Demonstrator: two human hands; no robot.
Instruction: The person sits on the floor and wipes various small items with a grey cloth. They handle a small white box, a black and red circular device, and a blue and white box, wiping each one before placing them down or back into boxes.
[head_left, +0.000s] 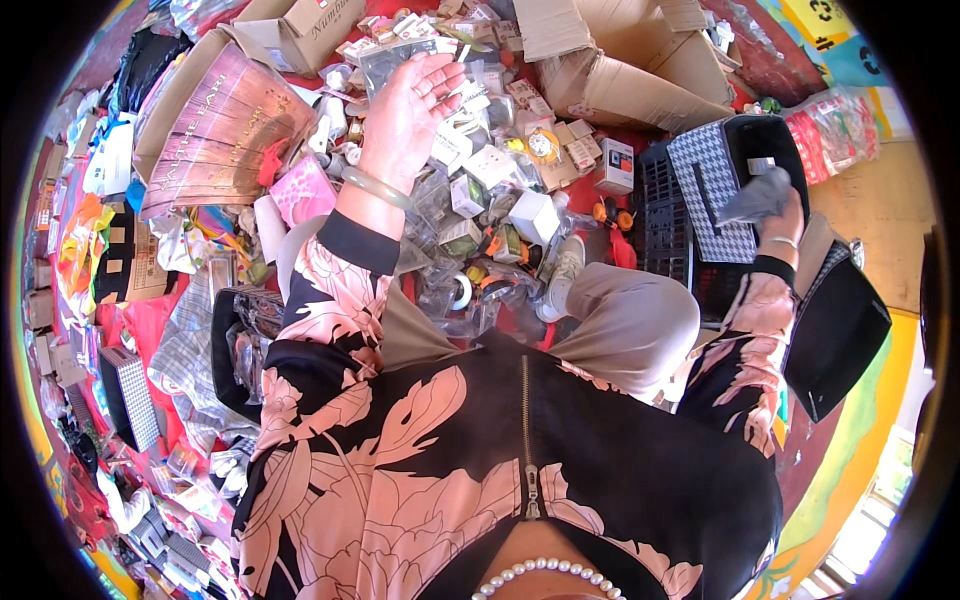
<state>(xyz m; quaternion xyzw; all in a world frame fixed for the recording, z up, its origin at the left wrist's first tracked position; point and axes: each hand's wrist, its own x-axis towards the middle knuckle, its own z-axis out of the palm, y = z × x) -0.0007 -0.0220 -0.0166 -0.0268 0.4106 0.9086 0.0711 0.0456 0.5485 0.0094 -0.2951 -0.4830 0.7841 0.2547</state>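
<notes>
My left hand (408,115) reaches over the heap of small packages, its palm turned up and fingers stretched apart. A clear plastic packet (382,62) lies just beyond its thumb side; whether they touch I cannot tell. Off to the right, my right hand (785,222) grips a dark grey packet (757,197), whose contents I cannot make out. It is held over a black basket (775,142) with a houndstooth-patterned panel (705,180). Inside that basket a small pale box (762,164) shows beside the packet.
Small boxes and bagged goods fill the floor between my legs, among them a white box (535,217). An open cardboard box (640,85) stands at the far right. A pink printed carton (225,130) leans at the left. Another black basket (225,370) is beside my left hip.
</notes>
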